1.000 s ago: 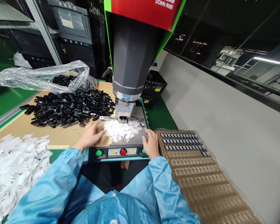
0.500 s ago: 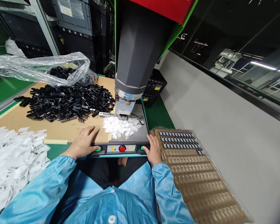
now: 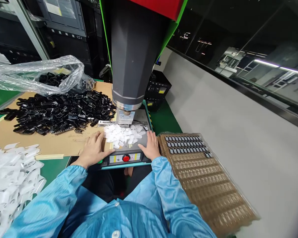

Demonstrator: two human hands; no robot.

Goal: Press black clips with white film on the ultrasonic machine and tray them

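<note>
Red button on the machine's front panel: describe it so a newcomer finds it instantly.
Start at the big dark grey press column and drop straight down past the pile of small white plastic pieces to the black control strip at the near edge of the base. The round red button sits mid-strip between the left hand and right hand, beside a yellow warning label; it is the strip's only red control.

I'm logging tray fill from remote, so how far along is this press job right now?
Done: about three rows of the brown tray hold finished pieces, with one more starting a fourth. In hand: the left hand and right hand lie flat on the press base beside the small white pile, under the press head. Left: most tray pockets, the black parts heap and white parts.
</note>
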